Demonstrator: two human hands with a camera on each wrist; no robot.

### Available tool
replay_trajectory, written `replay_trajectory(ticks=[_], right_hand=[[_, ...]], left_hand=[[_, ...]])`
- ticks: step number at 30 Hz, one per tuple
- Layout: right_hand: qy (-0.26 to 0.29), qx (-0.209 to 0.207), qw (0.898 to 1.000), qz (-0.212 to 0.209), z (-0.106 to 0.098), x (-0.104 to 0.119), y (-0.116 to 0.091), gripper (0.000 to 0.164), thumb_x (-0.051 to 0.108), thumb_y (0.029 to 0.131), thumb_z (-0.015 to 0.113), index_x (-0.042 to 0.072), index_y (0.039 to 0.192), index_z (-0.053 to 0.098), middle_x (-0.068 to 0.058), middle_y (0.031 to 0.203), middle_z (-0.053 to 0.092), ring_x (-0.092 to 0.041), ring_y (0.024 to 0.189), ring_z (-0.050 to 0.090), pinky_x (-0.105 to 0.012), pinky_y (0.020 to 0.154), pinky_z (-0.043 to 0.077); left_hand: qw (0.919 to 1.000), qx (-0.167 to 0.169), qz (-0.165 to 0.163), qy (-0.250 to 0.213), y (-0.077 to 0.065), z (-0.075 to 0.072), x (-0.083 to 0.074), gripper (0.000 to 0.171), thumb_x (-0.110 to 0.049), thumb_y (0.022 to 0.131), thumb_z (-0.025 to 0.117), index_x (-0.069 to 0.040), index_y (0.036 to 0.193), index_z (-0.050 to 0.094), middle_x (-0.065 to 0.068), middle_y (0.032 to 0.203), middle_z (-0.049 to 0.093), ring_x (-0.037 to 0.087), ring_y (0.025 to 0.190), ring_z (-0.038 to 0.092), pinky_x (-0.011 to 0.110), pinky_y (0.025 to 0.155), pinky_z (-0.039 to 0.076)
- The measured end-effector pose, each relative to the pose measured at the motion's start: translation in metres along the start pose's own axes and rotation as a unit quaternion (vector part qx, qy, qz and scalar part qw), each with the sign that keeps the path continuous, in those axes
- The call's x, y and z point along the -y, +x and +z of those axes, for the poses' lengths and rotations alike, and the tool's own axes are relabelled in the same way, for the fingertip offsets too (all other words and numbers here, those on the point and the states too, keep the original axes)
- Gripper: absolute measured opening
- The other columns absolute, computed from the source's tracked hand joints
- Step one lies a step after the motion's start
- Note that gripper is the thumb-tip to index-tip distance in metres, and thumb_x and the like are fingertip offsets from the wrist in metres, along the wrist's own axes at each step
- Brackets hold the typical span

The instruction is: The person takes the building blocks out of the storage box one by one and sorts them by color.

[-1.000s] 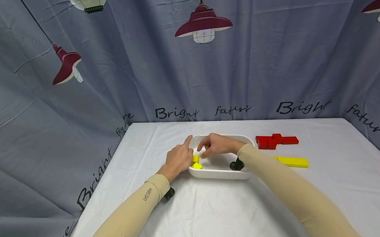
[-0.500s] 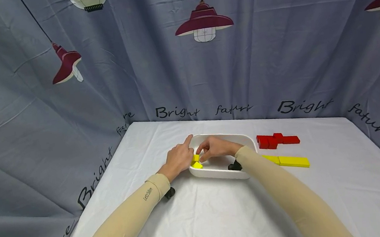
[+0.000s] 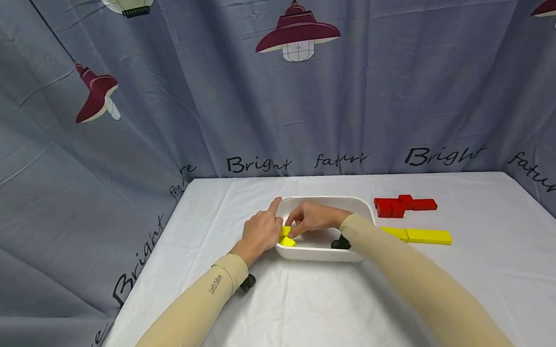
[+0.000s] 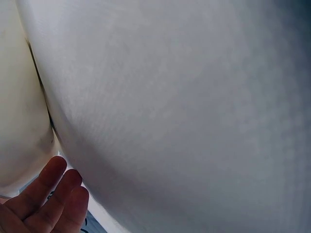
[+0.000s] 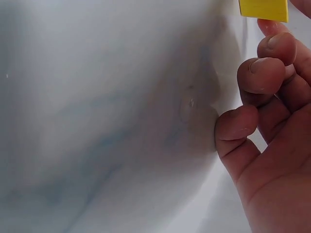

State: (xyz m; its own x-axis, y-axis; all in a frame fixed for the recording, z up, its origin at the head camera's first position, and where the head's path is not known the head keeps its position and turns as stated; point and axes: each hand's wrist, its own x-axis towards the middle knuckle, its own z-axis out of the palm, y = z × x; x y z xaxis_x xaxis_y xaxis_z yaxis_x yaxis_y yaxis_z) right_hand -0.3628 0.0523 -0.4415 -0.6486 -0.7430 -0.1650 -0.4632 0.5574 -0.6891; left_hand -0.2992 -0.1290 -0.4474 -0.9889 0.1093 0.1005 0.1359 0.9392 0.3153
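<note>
In the head view a white plastic tub (image 3: pixel 318 255) stands on the table. My left hand (image 3: pixel 260 231) holds its left rim, the index finger extended along the edge and the thumb toward the inside. In the left wrist view the other fingers (image 4: pixel 65 201) lie fairly straight beside the tub's outer wall (image 4: pixel 24 121). Inside the tub, my right hand (image 3: pixel 315 216) pinches a yellow block (image 5: pixel 265 8) near the left end, its remaining fingers curled. Another yellow block (image 3: pixel 287 242) lies just in front. The grip is partly cut off in the right wrist view.
To the right of the tub are several joined or touching red blocks (image 3: pixel 399 206). A row of yellow blocks (image 3: pixel 426 236) lies nearer, partly behind the right sleeve (image 3: pixel 401 262). The white-covered table (image 3: pixel 295 320) ends at a grey curtain (image 3: pixel 229 104).
My right hand has shifted slightly left inside the tub, and its fingers have closed in on the yellow block. The left hand has stayed on the rim.
</note>
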Motion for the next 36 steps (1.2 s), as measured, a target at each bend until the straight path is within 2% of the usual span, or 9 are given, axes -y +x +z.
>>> replay_trajectory(ticks=[8, 14, 24, 29, 36], right_hand=[[-0.007, -0.001, 1.000, 0.003, 0.000, 0.000, 0.000, 0.032, 0.028, 0.085, 0.079, 0.013, 0.113, 0.076, 0.003, 0.070, 0.056, -0.011, 0.064, 0.048, -0.025, 0.063, 0.034], [-0.010, -0.008, 1.000, 0.001, -0.003, 0.001, -0.002, 0.030, 0.025, 0.083, 0.081, 0.012, 0.110, 0.077, 0.004, 0.069, 0.057, -0.010, 0.063, 0.048, -0.024, 0.062, 0.034], [-0.028, 0.003, 1.000, -0.002, -0.006, 0.004, -0.006, 0.026, 0.030, 0.079, 0.080, 0.017, 0.101, 0.080, 0.005, 0.068, 0.058, -0.010, 0.064, 0.048, -0.024, 0.061, 0.034], [-0.033, -0.004, 0.999, 0.019, -0.014, 0.003, -0.009, 0.023, 0.030, 0.080, 0.079, 0.020, 0.100, 0.080, 0.004, 0.070, 0.058, -0.011, 0.067, 0.048, -0.026, 0.063, 0.034], [-0.038, -0.015, 0.998, 0.039, -0.028, 0.009, -0.021, 0.024, 0.029, 0.082, 0.079, 0.018, 0.103, 0.079, 0.002, 0.072, 0.057, -0.013, 0.071, 0.050, -0.028, 0.067, 0.038]], left_hand=[[1.0000, 0.006, -0.002, -0.003, 0.001, 0.000, -0.001, 0.056, -0.025, 0.103, 0.042, -0.023, 0.158, 0.032, 0.011, 0.084, 0.068, 0.023, 0.060, 0.056, 0.038, 0.056, 0.048], [1.0000, 0.002, 0.000, -0.003, 0.001, -0.001, -0.003, 0.056, -0.026, 0.102, 0.042, -0.023, 0.158, 0.032, 0.013, 0.094, 0.071, 0.023, 0.064, 0.059, 0.040, 0.059, 0.050], [1.0000, 0.001, -0.005, -0.002, -0.003, 0.002, -0.002, 0.056, -0.025, 0.103, 0.044, -0.023, 0.158, 0.033, 0.014, 0.097, 0.073, 0.022, 0.065, 0.059, 0.042, 0.063, 0.053], [1.0000, 0.002, -0.006, 0.001, 0.000, 0.002, -0.001, 0.057, -0.026, 0.103, 0.044, -0.023, 0.158, 0.032, 0.013, 0.097, 0.073, 0.023, 0.065, 0.060, 0.042, 0.063, 0.053], [1.0000, 0.008, -0.006, -0.001, -0.001, -0.001, -0.001, 0.057, -0.026, 0.103, 0.042, -0.023, 0.158, 0.033, 0.013, 0.108, 0.074, 0.024, 0.073, 0.065, 0.044, 0.068, 0.054]])
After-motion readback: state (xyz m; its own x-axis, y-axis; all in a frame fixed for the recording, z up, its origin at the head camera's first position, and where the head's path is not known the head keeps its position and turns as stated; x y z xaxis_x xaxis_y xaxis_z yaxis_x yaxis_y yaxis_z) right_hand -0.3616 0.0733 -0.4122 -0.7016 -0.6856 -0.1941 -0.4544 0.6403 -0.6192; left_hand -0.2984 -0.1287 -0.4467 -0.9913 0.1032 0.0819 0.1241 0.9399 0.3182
